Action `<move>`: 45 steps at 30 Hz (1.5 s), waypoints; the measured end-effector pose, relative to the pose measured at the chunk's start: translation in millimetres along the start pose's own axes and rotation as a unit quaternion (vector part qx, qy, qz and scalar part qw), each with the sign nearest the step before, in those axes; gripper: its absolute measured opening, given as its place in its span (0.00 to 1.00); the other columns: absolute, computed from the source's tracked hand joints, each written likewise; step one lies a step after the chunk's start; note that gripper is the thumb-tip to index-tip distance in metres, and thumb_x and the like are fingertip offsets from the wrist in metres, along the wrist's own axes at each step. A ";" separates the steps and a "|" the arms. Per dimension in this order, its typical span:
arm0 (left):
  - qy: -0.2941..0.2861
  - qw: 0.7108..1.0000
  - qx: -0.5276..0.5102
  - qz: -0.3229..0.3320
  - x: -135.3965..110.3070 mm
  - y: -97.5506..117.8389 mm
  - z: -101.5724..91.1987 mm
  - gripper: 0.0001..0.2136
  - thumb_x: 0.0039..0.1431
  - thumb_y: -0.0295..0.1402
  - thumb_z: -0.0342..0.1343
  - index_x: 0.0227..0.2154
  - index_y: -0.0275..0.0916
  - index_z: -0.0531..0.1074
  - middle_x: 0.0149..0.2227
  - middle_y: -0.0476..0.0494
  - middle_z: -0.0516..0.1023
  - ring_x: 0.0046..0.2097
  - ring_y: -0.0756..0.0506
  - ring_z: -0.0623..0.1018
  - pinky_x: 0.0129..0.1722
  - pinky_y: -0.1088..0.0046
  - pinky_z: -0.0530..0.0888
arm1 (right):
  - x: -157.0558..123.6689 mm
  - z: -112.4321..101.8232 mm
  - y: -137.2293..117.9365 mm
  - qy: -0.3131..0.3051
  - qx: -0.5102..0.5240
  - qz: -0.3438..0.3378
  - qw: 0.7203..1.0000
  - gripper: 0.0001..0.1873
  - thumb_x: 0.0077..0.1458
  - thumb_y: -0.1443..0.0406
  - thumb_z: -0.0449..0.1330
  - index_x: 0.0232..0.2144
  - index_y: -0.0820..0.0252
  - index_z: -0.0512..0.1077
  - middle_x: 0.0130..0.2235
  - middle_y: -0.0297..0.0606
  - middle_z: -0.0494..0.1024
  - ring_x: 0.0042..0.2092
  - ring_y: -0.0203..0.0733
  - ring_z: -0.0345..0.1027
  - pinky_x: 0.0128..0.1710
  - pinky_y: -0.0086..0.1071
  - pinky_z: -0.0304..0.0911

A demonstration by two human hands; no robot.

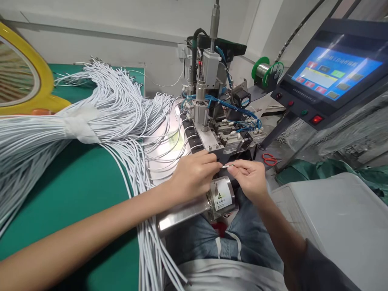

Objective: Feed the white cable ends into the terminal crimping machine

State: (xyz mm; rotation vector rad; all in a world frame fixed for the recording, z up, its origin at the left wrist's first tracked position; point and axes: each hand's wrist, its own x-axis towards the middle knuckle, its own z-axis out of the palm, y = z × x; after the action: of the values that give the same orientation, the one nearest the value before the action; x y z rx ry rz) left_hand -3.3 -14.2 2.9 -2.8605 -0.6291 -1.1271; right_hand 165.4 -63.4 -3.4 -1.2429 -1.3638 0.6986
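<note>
Fingers of the left hand (194,174) and right hand (249,178) pinch one wire (228,165) (beside the machine (212,133)); a slack grip could drop it.

A thick bundle of white cables (45,129), bound with white tape (80,123), fans across the green desk (69,190) from its left edge. A yellow-framed racket (45,76) lies at the desk's far left corner. Beyond the right edge, a touchscreen panel (333,72) glows blue above a lit red button (317,119). A green spool (263,70), red scissors (269,159) and a white plastic bin (339,210) sit nearby.
</note>
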 end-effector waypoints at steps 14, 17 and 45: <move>0.019 0.994 -0.088 -0.069 -1.3 8.8 5.8 0.06 0.56 0.25 0.52 0.27 0.35 0.73 0.23 0.48 0.70 0.28 0.51 0.68 0.26 0.76 0.64 | -13.3 9.5 12.5 0.105 -0.275 -0.280 0.914 0.08 0.53 0.70 0.57 0.30 0.63 0.77 0.19 0.34 0.70 0.19 0.31 0.58 0.20 0.27 0.54; 0.000 0.998 0.044 0.035 -0.1 1.4 2.2 0.09 0.57 0.21 0.47 0.27 0.33 0.73 0.25 0.46 0.70 0.28 0.49 0.66 0.23 0.74 0.60 | -6.7 -2.5 2.3 0.006 -0.301 -0.243 0.922 0.08 0.53 0.69 0.56 0.25 0.61 0.75 0.19 0.33 0.68 0.20 0.31 0.57 0.21 0.28 0.53; -0.138 0.867 -0.356 -0.322 3.6 4.8 9.3 0.07 0.50 0.30 0.53 0.23 0.33 0.73 0.18 0.52 0.67 0.21 0.55 0.64 0.20 0.81 0.61 | -1.4 7.1 24.3 0.086 -0.200 -0.263 0.940 0.06 0.50 0.68 0.60 0.33 0.58 0.75 0.29 0.36 0.68 0.27 0.35 0.62 0.24 0.32 0.61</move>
State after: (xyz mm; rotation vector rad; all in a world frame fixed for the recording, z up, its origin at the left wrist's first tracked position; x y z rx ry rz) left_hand 7.0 -16.0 -0.9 -3.6024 -1.5779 -1.1967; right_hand 165.3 -56.4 -27.7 -1.1369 -1.6435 -0.0674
